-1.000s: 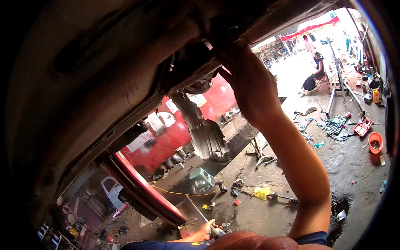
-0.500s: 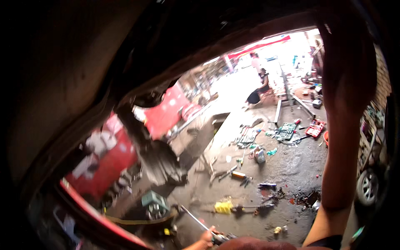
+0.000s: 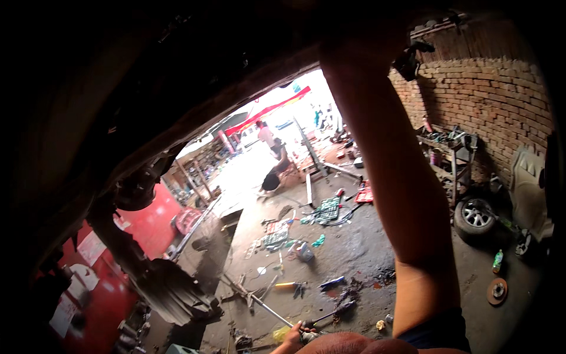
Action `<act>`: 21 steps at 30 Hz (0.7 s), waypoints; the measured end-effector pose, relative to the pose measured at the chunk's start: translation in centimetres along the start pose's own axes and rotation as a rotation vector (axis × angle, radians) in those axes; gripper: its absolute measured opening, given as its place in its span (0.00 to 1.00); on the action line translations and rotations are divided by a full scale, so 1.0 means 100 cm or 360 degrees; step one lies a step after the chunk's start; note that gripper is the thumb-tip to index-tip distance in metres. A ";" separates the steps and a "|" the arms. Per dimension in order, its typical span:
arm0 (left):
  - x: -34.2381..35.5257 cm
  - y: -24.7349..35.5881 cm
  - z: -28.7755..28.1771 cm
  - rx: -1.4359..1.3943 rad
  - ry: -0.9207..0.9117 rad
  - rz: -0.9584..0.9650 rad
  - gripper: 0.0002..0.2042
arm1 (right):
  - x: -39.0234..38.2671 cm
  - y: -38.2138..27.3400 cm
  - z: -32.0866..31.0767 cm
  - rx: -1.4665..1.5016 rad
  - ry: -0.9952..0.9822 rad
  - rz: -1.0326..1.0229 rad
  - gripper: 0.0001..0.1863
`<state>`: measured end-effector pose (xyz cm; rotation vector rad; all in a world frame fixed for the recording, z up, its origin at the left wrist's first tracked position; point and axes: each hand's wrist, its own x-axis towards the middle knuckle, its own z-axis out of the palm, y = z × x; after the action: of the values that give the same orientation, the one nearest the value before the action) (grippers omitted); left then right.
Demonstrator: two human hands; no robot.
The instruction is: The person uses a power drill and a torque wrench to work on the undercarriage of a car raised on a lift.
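Overhead is the dark underside of a vehicle (image 3: 141, 94), with a ribbed metal shield (image 3: 171, 286) hanging down at the lower left. My right hand (image 3: 362, 50) is raised against the underside at the top centre; shadow hides its fingers and anything in them. My left hand (image 3: 292, 335), low at the bottom edge, is closed on a tool (image 3: 308, 336) with a long steel shaft (image 3: 274, 312) pointing up and to the left.
Two people (image 3: 265, 135) are by a hoist (image 3: 309, 192) in the bright opening. Tool cases (image 3: 327, 209) and parts litter the floor. At right stand a wheel (image 3: 474, 215), a cluttered rack (image 3: 451, 147) and a brick wall (image 3: 477, 100); a red panel (image 3: 144, 218) is at left.
The view has swung to the right, bringing the brick wall and wheel in. My right hand stays raised, now in deeper shadow. My left hand still holds the tool low.
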<state>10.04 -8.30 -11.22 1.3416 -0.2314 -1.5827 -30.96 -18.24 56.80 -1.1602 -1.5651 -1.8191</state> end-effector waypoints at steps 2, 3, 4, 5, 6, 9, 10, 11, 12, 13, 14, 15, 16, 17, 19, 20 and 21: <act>-0.023 0.013 0.040 -0.0092 0.0073 0.0130 0.18 | 0.008 0.014 0.003 -0.0026 0.0121 -0.0082 0.37; -0.014 0.015 0.033 -0.0159 -0.0007 0.0106 0.18 | 0.012 0.021 0.011 -0.0073 0.0184 -0.0243 0.36; -0.005 0.014 0.024 -0.0238 -0.0082 0.0075 0.19 | 0.013 0.026 0.006 -0.0140 0.0175 -0.0247 0.36; 0.022 0.015 -0.010 -0.0359 -0.0155 -0.0070 0.18 | 0.017 0.029 -0.002 -0.0183 0.0190 -0.0271 0.37; 0.026 0.012 0.000 -0.0316 -0.0156 -0.0027 0.18 | 0.014 0.031 -0.011 -0.0268 0.0154 -0.0266 0.37; 0.018 0.017 0.010 -0.0256 -0.0126 0.0043 0.18 | 0.009 0.037 -0.015 -0.0236 0.0195 -0.0275 0.37; 0.019 0.018 0.005 -0.0254 -0.0117 0.0049 0.18 | 0.012 0.038 -0.027 -0.0190 -0.0132 -0.0282 0.37; 0.020 0.020 0.001 -0.0257 -0.0112 0.0051 0.18 | 0.019 0.039 -0.040 -0.0141 -0.0460 -0.0283 0.37; 0.022 0.023 -0.004 -0.0254 -0.0095 0.0056 0.18 | 0.021 0.040 -0.035 -0.0088 -0.0777 -0.0275 0.36; 0.023 0.025 -0.008 -0.0254 -0.0086 0.0057 0.17 | 0.018 0.041 -0.031 -0.0173 -0.0439 -0.0363 0.36; 0.024 0.027 -0.012 -0.0254 -0.0073 0.0056 0.17 | 0.015 0.043 -0.027 -0.0256 -0.0103 -0.0453 0.35; 0.024 0.028 -0.017 -0.0256 -0.0056 0.0055 0.17 | 0.012 0.046 -0.019 -0.0331 0.0242 -0.0540 0.35; 0.025 0.029 -0.019 -0.0257 -0.0047 0.0058 0.17 | 0.013 0.049 -0.018 -0.0392 0.0295 -0.0633 0.34; 0.025 0.030 -0.023 -0.0259 -0.0036 0.0059 0.17 | 0.015 0.052 -0.015 -0.0452 0.0347 -0.0728 0.34; 0.027 0.035 -0.025 -0.0247 -0.0025 0.0067 0.17 | 0.018 0.053 -0.019 -0.0582 0.0403 -0.0853 0.32; 0.027 0.037 -0.026 -0.0242 -0.0021 0.0072 0.17 | 0.020 0.053 -0.021 -0.0652 0.0409 -0.0883 0.32; 0.027 0.038 -0.026 -0.0240 -0.0017 0.0077 0.17 | 0.021 0.052 -0.025 -0.0718 0.0419 -0.0912 0.31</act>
<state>14.64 -11.07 -11.29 1.2030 -0.1469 -1.5357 -28.67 -21.56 61.44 -0.6193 -1.4651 -2.6783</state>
